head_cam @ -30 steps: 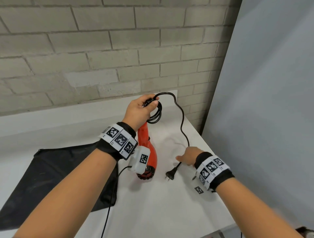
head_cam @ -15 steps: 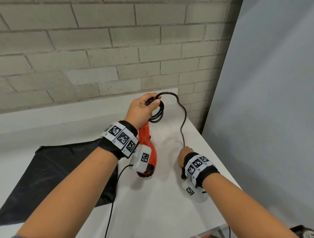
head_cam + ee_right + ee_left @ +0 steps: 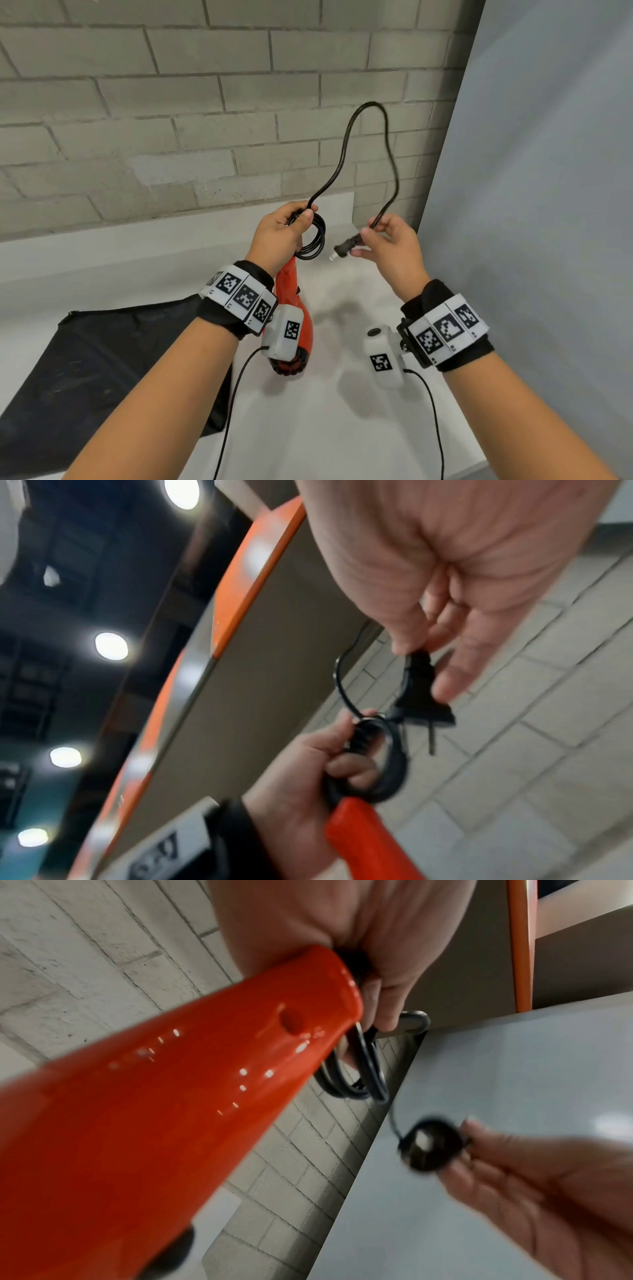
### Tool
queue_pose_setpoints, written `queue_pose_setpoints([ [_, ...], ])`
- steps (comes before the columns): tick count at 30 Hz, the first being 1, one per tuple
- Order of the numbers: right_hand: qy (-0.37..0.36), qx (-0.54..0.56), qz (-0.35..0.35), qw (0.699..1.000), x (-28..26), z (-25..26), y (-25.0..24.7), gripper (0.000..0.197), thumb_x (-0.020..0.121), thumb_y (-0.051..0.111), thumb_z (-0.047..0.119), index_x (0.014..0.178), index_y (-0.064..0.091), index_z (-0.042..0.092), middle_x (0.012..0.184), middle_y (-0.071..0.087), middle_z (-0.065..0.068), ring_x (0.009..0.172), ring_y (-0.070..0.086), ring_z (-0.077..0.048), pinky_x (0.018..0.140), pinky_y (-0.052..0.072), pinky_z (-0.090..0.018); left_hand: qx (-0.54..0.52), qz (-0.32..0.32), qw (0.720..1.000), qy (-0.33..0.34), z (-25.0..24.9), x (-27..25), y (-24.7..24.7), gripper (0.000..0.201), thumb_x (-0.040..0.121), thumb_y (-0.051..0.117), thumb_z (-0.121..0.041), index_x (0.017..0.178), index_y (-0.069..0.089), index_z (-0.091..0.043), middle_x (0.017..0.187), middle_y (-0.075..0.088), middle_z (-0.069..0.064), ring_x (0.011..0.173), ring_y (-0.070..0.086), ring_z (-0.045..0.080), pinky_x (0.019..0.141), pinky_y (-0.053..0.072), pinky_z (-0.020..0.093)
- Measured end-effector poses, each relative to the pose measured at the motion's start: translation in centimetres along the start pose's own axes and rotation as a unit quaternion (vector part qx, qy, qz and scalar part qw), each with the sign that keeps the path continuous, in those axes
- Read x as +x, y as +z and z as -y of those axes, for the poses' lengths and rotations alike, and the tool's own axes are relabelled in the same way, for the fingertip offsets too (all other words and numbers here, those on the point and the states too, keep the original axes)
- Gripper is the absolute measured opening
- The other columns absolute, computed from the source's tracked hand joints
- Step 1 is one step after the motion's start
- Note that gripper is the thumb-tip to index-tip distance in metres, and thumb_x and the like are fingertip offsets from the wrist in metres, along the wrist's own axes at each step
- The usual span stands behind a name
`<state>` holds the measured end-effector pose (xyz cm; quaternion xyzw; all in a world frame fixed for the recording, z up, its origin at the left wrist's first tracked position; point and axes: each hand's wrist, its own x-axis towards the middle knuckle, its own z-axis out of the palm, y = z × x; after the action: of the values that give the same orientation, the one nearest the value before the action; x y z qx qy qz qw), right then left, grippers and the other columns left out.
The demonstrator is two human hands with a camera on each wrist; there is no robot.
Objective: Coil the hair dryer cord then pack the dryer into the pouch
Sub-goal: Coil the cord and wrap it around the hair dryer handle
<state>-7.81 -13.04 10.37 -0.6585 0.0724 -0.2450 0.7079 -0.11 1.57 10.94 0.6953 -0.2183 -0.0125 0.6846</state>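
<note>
While held up over the table [image 3: 308, 428], item 1: hair dryer [image 3: 294, 329], glossy orange-red plastic, tapered handle widening to a rounded body w/ dark ribbed end pointing down; a small oval dimple shows near the handle end in left wrist view.
Left hand [image 3: 279, 236]: fingers curled round top of handle, clamping several small loops of cord [image 3: 371, 144] against it.
Cord: thin black rubbery round-section lead; free length arches high in front of the brick wall [image 3: 171, 120], then drops to the right hand.
Right hand [image 3: 387, 246]: thumb and fingertips pinch the plug [image 3: 346, 248], black moulded body, metal pins toward the coil, just beside it, not touching. Right wrist view blurred; pins seen as thin dark rods.
Item 2: pouch [image 3: 102, 370], black matte fabric, flat, slightly creased, zip along far edge, lying on table at left, partly hidden by left forearm; apart from dryer.
Table: white, smooth, matte.
Surrounds: grey painted brick behind; plain grey panel [image 3: 548, 171] at right, close to right hand. Wrist bands w/ black-and-white markers [image 3: 245, 296] on both wrists, white camera pods below, thin black leads trailing toward viewer.
</note>
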Motion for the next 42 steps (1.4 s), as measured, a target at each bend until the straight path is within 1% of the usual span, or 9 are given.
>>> queue_pose_setpoints([
  [8,-0.105,0.005,0.016,0.994,-0.6,-0.2,3.2,0.029,0.082,0.055,-0.009,0.076,0.05,0.019,0.076,0.053,0.0,0.072,0.06,-0.013,0.073,0.056,-0.031,-0.004,-0.018,1.0,0.021,0.1,-0.1,0.1,0.017,0.093,0.046,-0.014,0.098,0.062,-0.014,0.068,0.057,-0.006,0.037,0.04,0.002,0.044,0.033,0.016],
  [13,-0.233,-0.162,-0.042,0.958,-0.5,-1.4,4.7,0.024,0.08,0.063,0.001,0.076,0.05,0.02,0.08,0.053,0.004,0.075,0.055,-0.005,0.07,0.047,-0.011,-0.016,-0.004,0.999,0.03,0.3,0.3,0.0,0.02,0.092,0.047,-0.014,0.104,0.061,-0.006,0.08,0.059,-0.003,0.061,0.056,-0.004,0.056,0.044,0.006],
  [19,-0.328,-0.244,-0.015,0.913,-0.6,-2.1,6.0,0.011,0.083,0.058,-0.002,0.073,0.053,0.0,0.075,0.04,0.006,0.073,0.044,0.02,0.067,0.038,0.0,0.042,0.016,0.997,0.068,0.6,0.2,-0.5,0.018,0.092,0.048,-0.022,0.1,0.062,-0.015,0.081,0.063,-0.005,0.066,0.058,-0.006,0.064,0.045,0.008],
  [23,-0.357,-0.214,-0.02,0.909,-0.4,-2.6,6.0,0.02,0.08,0.061,-0.003,0.075,0.05,0.013,0.072,0.046,-0.001,0.074,0.051,0.007,0.067,0.043,-0.009,0.023,0.011,0.998,0.056,0.3,0.2,-0.8,0.018,0.091,0.049,-0.021,0.1,0.063,-0.013,0.085,0.064,0.005,0.079,0.061,0.012,0.072,0.048,0.026],
  [26,-0.363,-0.209,-0.015,0.908,-0.4,-3.5,5.4,0.022,0.078,0.063,-0.004,0.074,0.05,0.014,0.074,0.056,-0.015,0.074,0.053,-0.012,0.07,0.044,-0.017,0.014,0.025,0.999,0.037,0.2,0.2,-1.2,0.02,0.091,0.049,-0.023,0.101,0.064,-0.014,0.086,0.064,0.005,0.078,0.06,0.009,0.066,0.047,0.025],
  [30,-0.344,-0.301,-0.021,0.889,0.5,-4.2,5.3,0.015,0.078,0.061,-0.002,0.072,0.049,0.006,0.076,0.049,-0.009,0.072,0.041,-0.01,0.07,0.034,-0.007,0.017,0.062,0.998,0.027,0.2,0.1,-1.2,0.019,0.09,0.051,-0.024,0.1,0.065,-0.015,0.083,0.064,-0.003,0.067,0.059,-0.003,0.056,0.045,0.014],
  [34,-0.224,-0.225,0.023,0.948,1.6,-3.4,5.5,0.028,0.083,0.045,-0.006,0.105,0.04,0.011,0.096,0.052,-0.002,0.083,0.053,-0.006,0.07,0.044,-0.011,0.032,0.081,0.996,0.03,-0.1,-0.2,-0.5,0.021,0.092,0.048,-0.024,0.103,0.063,-0.015,0.081,0.062,-0.007,0.055,0.055,-0.006,0.052,0.041,0.01],
  [38,-0.166,-0.243,0.143,0.945,2.2,-2.8,4.7,0.035,0.092,0.04,0.004,0.127,0.034,0.008,0.083,0.057,0.008,0.073,0.058,-0.004,0.065,0.046,-0.012,0.034,0.065,0.997,0.037,-0.1,0.2,-0.4,0.022,0.093,0.045,-0.027,0.102,0.061,-0.015,0.064,0.052,-0.002,0.048,0.048,-0.001,0.05,0.04,0.012],
  [42,-0.161,-0.317,0.184,0.916,1.9,-4.5,1.9,0.029,0.09,0.036,0.031,0.107,0.047,0.01,0.078,0.057,-0.004,0.072,0.054,-0.019,0.069,0.044,-0.026,-0.005,0.064,0.997,0.036,-0.1,0.3,-0.2,0.018,0.094,0.046,-0.023,0.099,0.062,-0.017,0.058,0.044,-0.006,0.044,0.04,0.002,0.046,0.035,0.013],
])
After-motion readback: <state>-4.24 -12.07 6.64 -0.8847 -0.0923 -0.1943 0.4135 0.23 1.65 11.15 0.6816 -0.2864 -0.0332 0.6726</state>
